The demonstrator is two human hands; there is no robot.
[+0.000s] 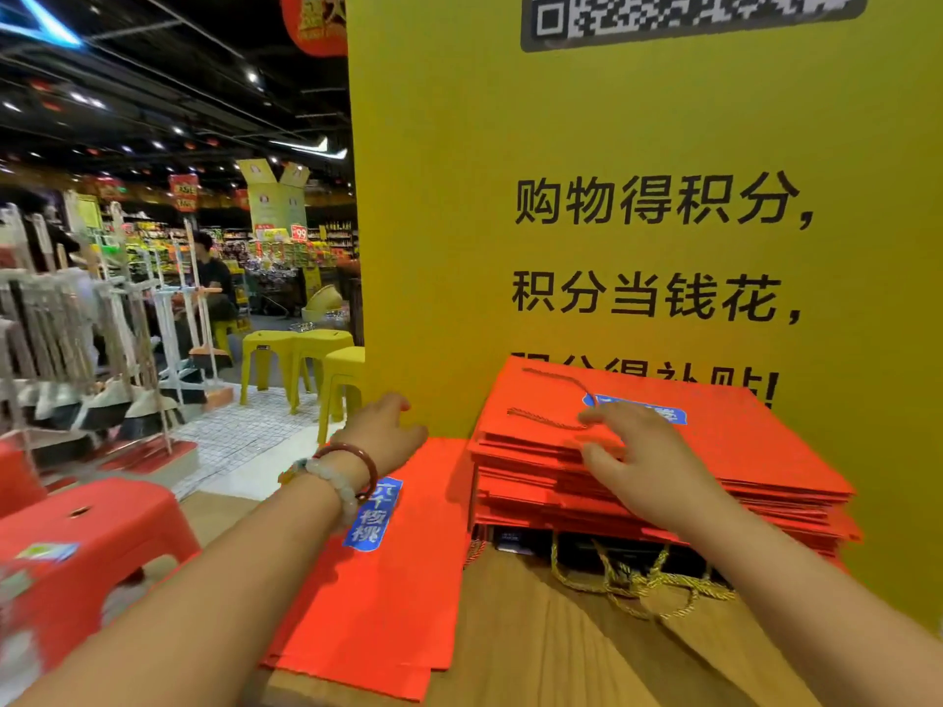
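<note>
While the right hand [644, 459] rested with fingers spread on the stack of red bags [765, 451] against the yellow board [612, 145], the left hand [383, 433], relaxed and empty, hovered over a single bag [398, 604] flat on the table [536, 655].

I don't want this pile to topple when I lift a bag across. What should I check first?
1. Right hand on the tall stack of red paper bags: ok, fingers spread on the top bag.
2. Top bag pinched: not ok, fingers lie loose.
3. Left hand holding the low pile: cannot tell, fingers hidden.
4. Low pile flat on the wooden table: ok.
5. Red cord handle clear of fingers: not ok, it ends by the fingertips.
6. Tall stack squared: not ok, edges stagger.
</note>
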